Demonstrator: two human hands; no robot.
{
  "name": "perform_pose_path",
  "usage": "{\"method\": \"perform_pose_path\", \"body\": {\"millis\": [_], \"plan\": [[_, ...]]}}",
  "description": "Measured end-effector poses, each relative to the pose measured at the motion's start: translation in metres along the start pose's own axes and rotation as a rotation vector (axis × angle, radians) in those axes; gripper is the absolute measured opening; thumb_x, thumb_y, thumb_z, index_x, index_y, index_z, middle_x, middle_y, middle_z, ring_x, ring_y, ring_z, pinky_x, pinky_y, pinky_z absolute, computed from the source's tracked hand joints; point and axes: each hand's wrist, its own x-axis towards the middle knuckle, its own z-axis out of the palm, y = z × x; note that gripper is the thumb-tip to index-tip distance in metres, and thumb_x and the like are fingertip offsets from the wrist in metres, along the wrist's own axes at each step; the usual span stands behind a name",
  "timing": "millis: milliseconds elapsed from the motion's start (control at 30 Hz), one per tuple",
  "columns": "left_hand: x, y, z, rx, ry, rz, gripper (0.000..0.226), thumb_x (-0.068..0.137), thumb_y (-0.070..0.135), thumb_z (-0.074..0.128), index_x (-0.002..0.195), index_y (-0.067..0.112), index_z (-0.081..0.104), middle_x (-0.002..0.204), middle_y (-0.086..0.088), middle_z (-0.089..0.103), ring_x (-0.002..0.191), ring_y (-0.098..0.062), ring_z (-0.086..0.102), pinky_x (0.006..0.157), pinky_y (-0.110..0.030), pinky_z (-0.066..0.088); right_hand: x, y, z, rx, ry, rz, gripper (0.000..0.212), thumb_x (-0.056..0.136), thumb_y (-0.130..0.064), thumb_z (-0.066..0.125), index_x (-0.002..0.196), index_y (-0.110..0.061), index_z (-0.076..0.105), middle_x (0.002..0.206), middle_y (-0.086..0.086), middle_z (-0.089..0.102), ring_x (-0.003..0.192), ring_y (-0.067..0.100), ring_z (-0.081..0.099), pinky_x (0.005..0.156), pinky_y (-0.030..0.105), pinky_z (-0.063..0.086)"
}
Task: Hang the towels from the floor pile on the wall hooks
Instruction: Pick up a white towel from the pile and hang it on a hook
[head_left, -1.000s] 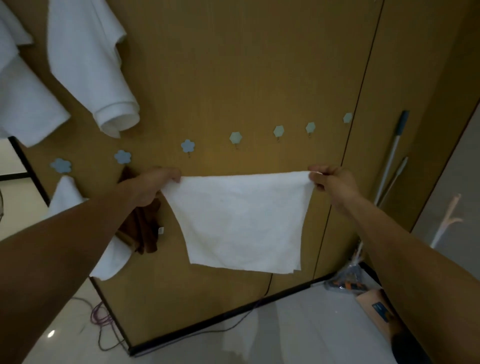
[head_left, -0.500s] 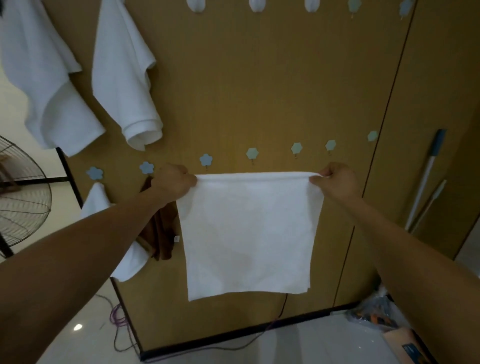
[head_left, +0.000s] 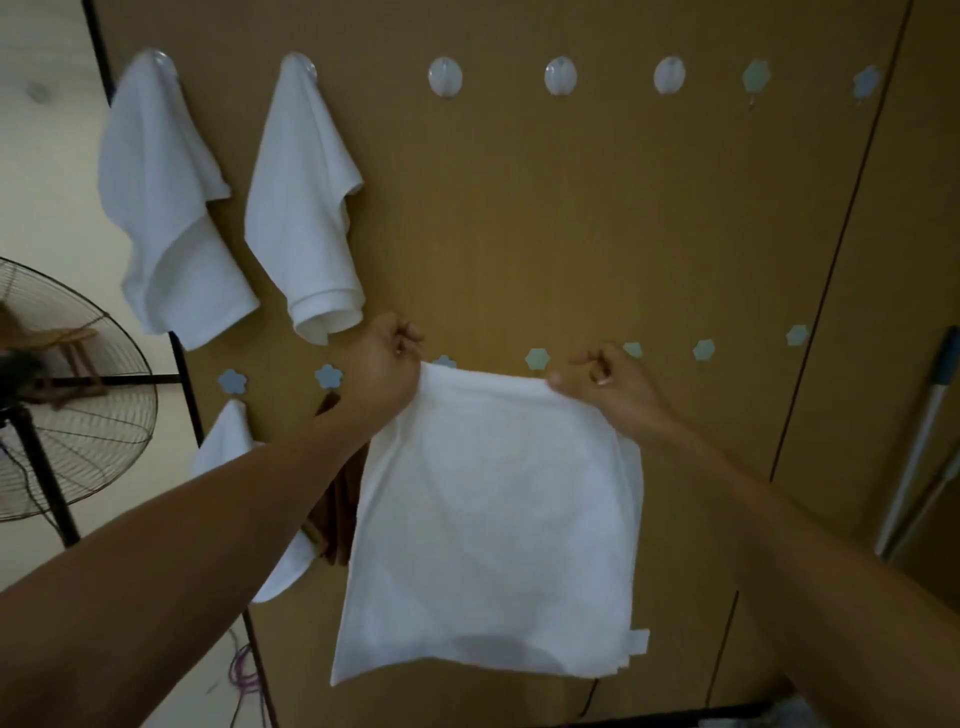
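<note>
Wall hooks (head_left: 537, 358) just above towel (head_left: 493, 519) edge

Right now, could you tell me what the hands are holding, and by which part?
A square white cloth towel, by its top edge: the left hand grips the left corner, the right hand pinches the right corner.

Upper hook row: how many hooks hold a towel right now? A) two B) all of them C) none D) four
A: only the two leftmost hooks are covered, by the first towel and the second towel; the next round hook and those to its right are bare.
</note>
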Motion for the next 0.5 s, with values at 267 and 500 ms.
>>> {"method": "perform_pose_path", "body": {"millis": [267, 500], "plan": [[0.052, -0.001, -0.002, 0.283, -0.495, 0.204, 0.036, 0.063, 0.082, 0.054, 0.085, 0.053, 0.055, 0.078, 0.014, 0.061, 0.068, 0.003, 0.057, 0.06, -0.021, 0.044, 0.065, -0.013, 0.021, -0.255, 0.077, -0.179, 0.032, 0.08, -0.04, 0.075, 0.06, -0.024, 0.055, 0.062, -0.01, 0.054, 0.058, 0.01, 0.05, 0.056, 0.029, 0.038], [0.129, 0.0, 0.017, 0.139, -0.522, 0.236, 0.033, 0.089, 0.055, 0.054, 0.07, 0.032, 0.068, 0.07, 0.015, 0.068, 0.063, 0.003, 0.062, 0.054, -0.01, 0.045, 0.132, -0.032, 0.039, -0.317, 0.14, -0.251, 0.022, 0.091, -0.035, 0.061, 0.088, -0.017, 0.049, 0.08, -0.001, 0.059, 0.072, 0.02, 0.056, 0.066, 0.036, 0.047]]}}
